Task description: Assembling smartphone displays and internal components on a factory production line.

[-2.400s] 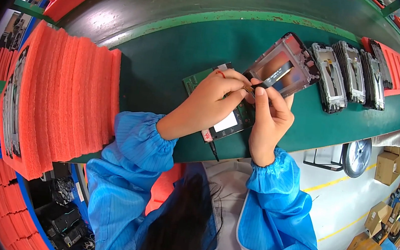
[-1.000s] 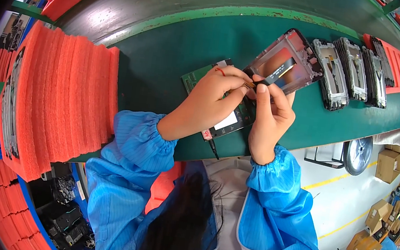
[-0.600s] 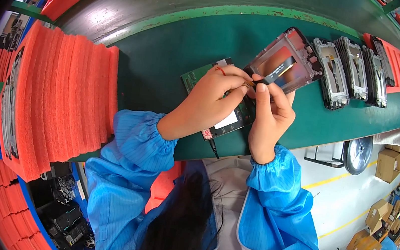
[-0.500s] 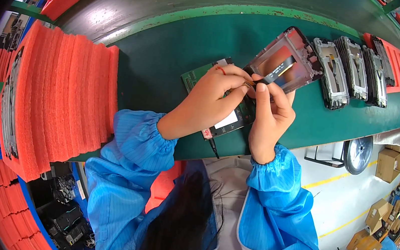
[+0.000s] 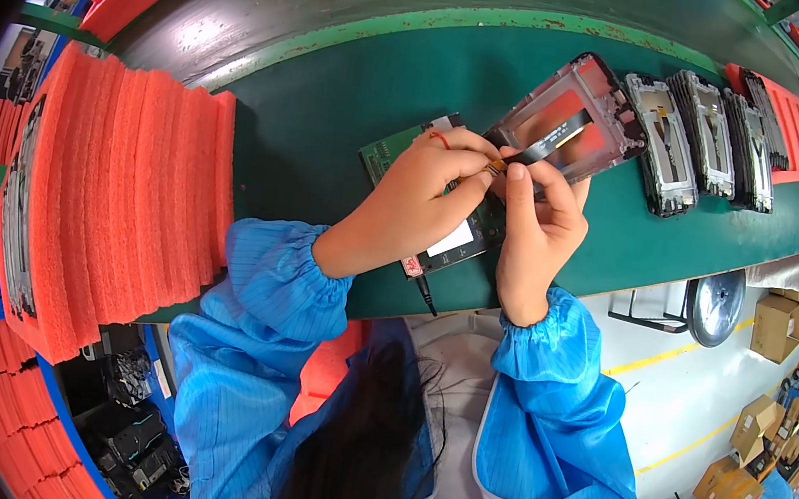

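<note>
Gray frame held tilted, black ribbon across it
Green-and-black board's just flat on the tabletop, partly hidden.

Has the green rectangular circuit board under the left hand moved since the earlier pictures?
No: the circuit board shows no clear shift either way against the tall red foam stack.

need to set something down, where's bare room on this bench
Bare bench lies between the red foam stack and the circuit board, behind that board, and right of the right hand, in front of the phone frames. It's crowded around the board, the left hand and the held frame, and where those phone frames sit.
</note>
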A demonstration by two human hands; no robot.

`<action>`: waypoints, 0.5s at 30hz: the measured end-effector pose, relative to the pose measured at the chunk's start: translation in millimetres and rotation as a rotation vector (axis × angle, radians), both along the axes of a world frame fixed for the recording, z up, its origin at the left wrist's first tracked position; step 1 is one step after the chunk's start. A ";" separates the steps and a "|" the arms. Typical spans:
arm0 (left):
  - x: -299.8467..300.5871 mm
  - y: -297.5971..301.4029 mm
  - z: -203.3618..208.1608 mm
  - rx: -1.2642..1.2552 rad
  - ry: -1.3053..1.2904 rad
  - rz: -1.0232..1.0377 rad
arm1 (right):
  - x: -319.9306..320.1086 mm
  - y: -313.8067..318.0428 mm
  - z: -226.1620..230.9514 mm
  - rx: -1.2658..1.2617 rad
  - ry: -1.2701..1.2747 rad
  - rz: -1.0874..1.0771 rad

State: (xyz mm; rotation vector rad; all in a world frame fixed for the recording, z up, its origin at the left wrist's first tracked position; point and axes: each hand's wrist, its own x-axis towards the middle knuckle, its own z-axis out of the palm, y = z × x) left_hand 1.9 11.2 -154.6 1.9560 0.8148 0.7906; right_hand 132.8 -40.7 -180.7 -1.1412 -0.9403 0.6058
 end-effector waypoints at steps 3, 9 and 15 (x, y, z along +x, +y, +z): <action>0.8 -1.7 3.9 -0.028 0.002 0.002 | -1.1 0.2 0.5 0.016 -0.023 -0.015; 0.2 -2.5 8.1 -0.046 0.028 0.005 | -2.3 -0.9 4.1 -0.028 -0.038 -0.034; 0.8 -2.6 6.6 -0.034 0.025 0.004 | -2.6 -1.6 8.2 -0.022 -0.115 -0.049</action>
